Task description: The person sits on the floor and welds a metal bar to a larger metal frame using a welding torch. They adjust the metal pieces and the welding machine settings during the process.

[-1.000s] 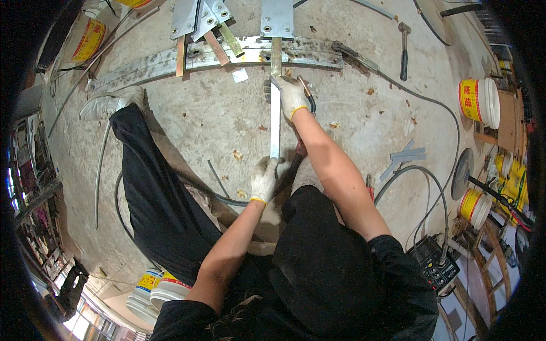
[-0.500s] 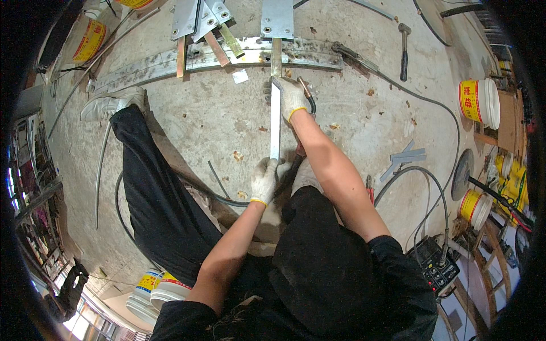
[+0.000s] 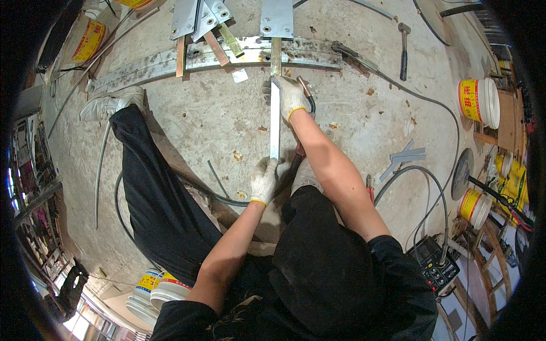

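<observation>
Both my hands wear off-white work gloves with yellow cuffs. A straight, bright metal bar runs away from me between them. My left hand is closed round its near end. Farther out, my right hand grips its far end, fingers partly hidden beneath. That end meets a yellowish metal strip sticking out of a grey metal plate; whether they touch I cannot tell. A welding torch with a copper-coloured nozzle lies just right of my right hand, its handle partly behind my forearm.
Under the strip, a long scorched metal rail crosses the floor, a clamp on its right end. More plates with strips lie left. A hammer, grey offcuts, cables, buckets and a control box are on the right.
</observation>
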`<state>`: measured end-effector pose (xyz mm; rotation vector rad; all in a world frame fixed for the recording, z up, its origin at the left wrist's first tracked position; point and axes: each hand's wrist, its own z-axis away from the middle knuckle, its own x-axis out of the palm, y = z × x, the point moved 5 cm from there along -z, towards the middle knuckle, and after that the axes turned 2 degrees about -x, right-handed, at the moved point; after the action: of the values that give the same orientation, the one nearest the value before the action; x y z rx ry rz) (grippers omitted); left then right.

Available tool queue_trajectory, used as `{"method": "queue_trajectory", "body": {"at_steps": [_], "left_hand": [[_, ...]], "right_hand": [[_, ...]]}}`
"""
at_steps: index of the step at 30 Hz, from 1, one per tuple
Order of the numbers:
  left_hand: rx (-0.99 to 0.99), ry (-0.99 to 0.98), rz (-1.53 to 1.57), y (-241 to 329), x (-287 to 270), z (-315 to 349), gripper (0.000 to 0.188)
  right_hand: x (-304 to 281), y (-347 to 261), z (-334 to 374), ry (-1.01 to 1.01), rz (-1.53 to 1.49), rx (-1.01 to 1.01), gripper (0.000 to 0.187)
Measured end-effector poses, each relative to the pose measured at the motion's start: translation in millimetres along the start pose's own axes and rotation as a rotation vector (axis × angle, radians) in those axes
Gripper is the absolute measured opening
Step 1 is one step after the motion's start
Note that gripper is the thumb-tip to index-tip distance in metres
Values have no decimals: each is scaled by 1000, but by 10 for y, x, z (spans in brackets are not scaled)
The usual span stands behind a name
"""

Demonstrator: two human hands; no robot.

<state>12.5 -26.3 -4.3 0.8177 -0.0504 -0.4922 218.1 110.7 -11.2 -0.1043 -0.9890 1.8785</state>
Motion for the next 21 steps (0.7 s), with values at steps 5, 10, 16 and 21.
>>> {"method": "queue_trajectory", "body": {"at_steps": [5, 10, 16, 21], "left_hand": [[-8, -9, 22, 116, 9, 49, 33], [-5, -10, 13, 118, 3, 55, 31], [-22, -5, 29, 117, 11, 53, 33], [-19, 27, -10, 122, -7, 60, 34]], "right_hand": [[-5, -8, -11, 4, -17, -8, 18], [-20, 89, -99, -29, -112, 24, 18], [-76, 185, -210, -46, -124, 49, 17], [-72, 137, -163, 1, 5, -11, 17]]}}
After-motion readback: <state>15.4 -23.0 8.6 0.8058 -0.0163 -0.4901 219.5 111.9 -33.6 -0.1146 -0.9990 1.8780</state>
